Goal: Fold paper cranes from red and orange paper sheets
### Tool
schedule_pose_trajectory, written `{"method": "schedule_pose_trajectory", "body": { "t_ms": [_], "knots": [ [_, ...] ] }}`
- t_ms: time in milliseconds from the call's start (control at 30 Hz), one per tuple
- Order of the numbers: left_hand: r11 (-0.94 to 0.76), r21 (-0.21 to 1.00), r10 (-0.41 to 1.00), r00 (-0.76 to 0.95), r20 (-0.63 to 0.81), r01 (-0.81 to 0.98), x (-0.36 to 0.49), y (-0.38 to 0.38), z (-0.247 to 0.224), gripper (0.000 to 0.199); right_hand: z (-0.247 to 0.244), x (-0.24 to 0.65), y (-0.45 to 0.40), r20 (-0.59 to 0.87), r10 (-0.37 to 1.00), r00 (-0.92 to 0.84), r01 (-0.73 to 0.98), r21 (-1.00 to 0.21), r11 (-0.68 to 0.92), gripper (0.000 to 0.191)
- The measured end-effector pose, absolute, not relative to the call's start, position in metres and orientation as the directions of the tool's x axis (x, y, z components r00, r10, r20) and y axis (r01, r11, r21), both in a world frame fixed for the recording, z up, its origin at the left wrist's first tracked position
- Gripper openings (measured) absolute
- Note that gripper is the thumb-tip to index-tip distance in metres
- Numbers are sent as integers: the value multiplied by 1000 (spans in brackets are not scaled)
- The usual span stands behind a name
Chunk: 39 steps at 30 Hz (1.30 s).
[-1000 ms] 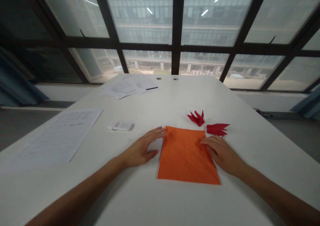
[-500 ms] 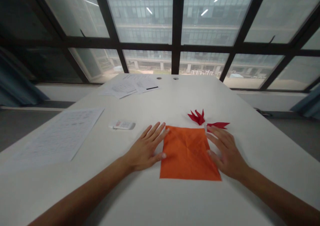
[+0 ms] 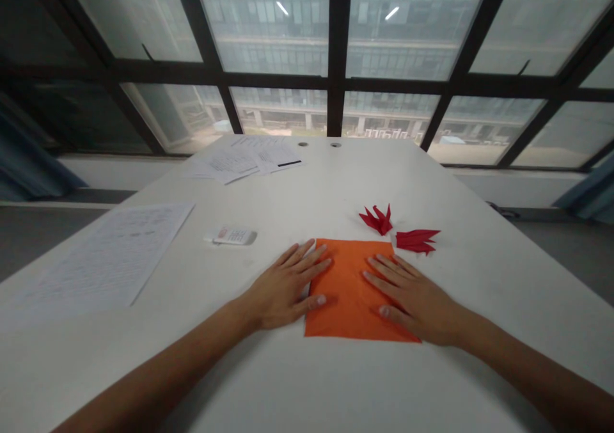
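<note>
A square orange sheet lies flat on the white table, with faint creases. My left hand is spread over its left edge, fingertips and thumb touching the sheet. On the sheet's right part rests my right hand, its fingers stretched out and holding nothing. Just beyond the sheet's upper right corner are two folded red pieces: one with upright points, the other lying flatter close beyond my right hand.
A white tube or bottle lies left of the sheet. Printed paper covers part of the table's left side, and more papers overlap at the far left. Two round holes are near the table's far edge, before the windows.
My right hand has moved left from the sheet's right edge onto its surface, uncovering the flatter red piece. My left hand has shifted slightly right over the sheet. The view has tilted a little.
</note>
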State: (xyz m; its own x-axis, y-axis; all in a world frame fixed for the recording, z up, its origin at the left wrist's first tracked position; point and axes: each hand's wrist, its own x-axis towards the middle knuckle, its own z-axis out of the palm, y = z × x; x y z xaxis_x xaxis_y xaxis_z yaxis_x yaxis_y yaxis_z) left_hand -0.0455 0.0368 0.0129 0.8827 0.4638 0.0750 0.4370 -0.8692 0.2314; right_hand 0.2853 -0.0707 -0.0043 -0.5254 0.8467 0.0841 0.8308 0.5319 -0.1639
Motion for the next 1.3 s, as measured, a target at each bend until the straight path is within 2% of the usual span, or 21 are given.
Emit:
{"method": "schedule_pose_trajectory", "body": {
  "t_ms": [100, 167, 300, 467, 567, 700, 800, 933, 1100, 1200, 1300],
  "knots": [
    [-912, 354, 263, 957, 122, 206, -51, 38, 21, 69, -7, 289, -72, 96, 840, -534, 820, -183, 542, 61],
    [-906, 405, 198, 970, 141, 126, -52, 38, 24, 71, -8, 291, -72, 100, 832, -546, 809, -196, 555, 63],
    [-913, 383, 215, 963, 162, 140, -49, 38, 23, 66, -8, 292, -71, 80, 828, -556, 806, -191, 560, 68],
    [-932, 313, 236, 962, 136, 184, -45, 35, 16, 51, -8, 292, -71, 82, 832, -549, 805, -214, 553, 66],
    [-926, 318, 254, 960, 119, 206, -44, 34, 17, 47, -10, 297, -71, 118, 830, -544, 771, -320, 551, 65],
    [-909, 364, 273, 949, 157, 201, -42, 35, 19, 41, -17, 307, -71, 274, 834, -479, 655, -522, 547, 61],
    [-897, 406, 275, 940, 200, 176, -43, 39, 17, 37, -20, 310, -69, 322, 828, -458, 599, -577, 556, 60],
    [-834, 501, 380, 899, 218, 231, -47, 47, 9, 28, -17, 307, -68, 287, 832, -476, 619, -562, 548, 69],
    [-680, 679, 569, 784, 249, 278, -52, 53, 4, 29, -13, 301, -71, 245, 852, -463, 689, -505, 520, 80],
    [-630, 719, 609, 761, 225, 293, -51, 51, 6, 32, -12, 299, -73, 253, 860, -442, 729, -457, 509, 73],
    [-669, 688, 561, 798, 219, 281, -49, 48, 9, 34, -12, 299, -72, 286, 826, -486, 721, -402, 564, 57]
  ]
}}
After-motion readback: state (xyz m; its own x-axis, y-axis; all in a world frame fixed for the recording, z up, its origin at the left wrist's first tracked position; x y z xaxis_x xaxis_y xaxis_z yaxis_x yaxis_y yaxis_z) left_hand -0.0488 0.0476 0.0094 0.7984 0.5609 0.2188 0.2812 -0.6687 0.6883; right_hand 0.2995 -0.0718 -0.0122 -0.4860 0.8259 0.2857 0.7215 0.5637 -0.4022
